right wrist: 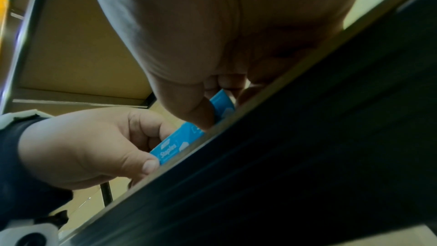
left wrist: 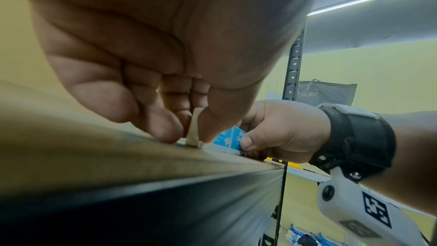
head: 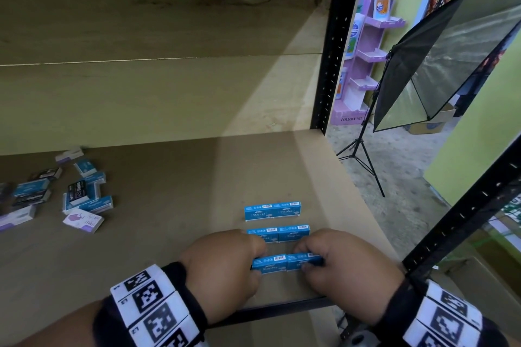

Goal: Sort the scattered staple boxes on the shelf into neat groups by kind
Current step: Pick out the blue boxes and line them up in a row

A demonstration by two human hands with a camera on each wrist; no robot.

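Hands (head: 225, 265) (head: 344, 262) pinch blue staple boxes (head: 286, 262) lying crosswise, end-to-end

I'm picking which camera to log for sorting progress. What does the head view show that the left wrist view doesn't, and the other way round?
Only the head view shows the two finished rows of blue boxes and the unsorted pile on the shelf. Only the left wrist view shows the left hand's fingertips from below and the ceiling light. Both show the right hand holding the nearest blue row.
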